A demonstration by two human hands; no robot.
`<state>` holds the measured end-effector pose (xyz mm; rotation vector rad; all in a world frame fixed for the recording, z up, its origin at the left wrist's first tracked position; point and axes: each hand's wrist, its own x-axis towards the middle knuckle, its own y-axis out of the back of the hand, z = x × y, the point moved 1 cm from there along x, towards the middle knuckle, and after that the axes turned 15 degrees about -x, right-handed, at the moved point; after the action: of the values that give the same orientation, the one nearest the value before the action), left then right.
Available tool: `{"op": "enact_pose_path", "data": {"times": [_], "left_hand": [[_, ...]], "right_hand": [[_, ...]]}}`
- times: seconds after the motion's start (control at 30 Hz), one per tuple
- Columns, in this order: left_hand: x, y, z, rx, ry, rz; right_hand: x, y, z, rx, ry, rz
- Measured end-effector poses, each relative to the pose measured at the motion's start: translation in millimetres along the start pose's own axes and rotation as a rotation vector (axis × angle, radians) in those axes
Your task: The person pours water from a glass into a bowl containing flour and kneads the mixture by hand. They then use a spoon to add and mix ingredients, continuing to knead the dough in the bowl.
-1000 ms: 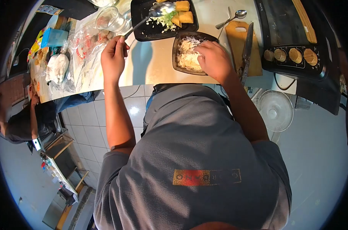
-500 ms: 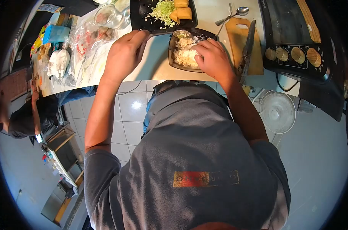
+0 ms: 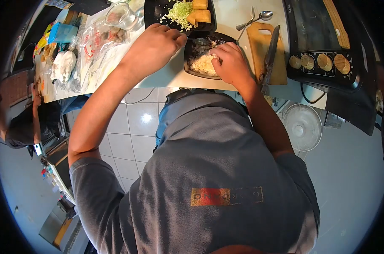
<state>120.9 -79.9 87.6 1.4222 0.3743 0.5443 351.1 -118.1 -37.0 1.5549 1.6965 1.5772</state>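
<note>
Head view: the bowl [image 3: 188, 57] is sitting at 12 o'clock; at its 10, the left hand [image 3: 161, 44] is apparently gripping a spoon [image 3: 203, 45]; at 3, the right hand [image 3: 231, 63] is curling over, its grip unclear. Stirring is seemingly underway, calling for a steady bowl.

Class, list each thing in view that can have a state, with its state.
Bowl, upright, holding pale mixture.
Black plate, bearing chopped greens in a heap.
Left hand, curled shut.
Right hand, bent over the bowl's right edge.
Knife, lying on the cutting board.
Tabletop spoon, crossed with fork.
</note>
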Motion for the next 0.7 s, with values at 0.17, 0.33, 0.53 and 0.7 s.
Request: {"op": "enact_pose_path", "data": {"times": [0.17, 0.33, 0.53, 0.7], "left_hand": [[5.5, 17.2, -2.1, -0.017, -0.049, -0.147], [11.2, 22.5, -0.7, -0.018, -0.066, -0.176], [19.6, 21.3, 2.7, 0.065, -0.06, -0.089], [21.2, 19.3, 1.5, 0.104, -0.047, -0.13]], "right_hand": [[1.7, -1.8, -4.1, -0.03, -0.027, -0.028], [2.8, -2.1, -2.9, -0.037, -0.007, -0.028], [-1.8, -4.8, 2.0, 0.01, -0.032, 0.007], [3.4, -2.6, -1.7, -0.014, -0.022, 0.008]]}}
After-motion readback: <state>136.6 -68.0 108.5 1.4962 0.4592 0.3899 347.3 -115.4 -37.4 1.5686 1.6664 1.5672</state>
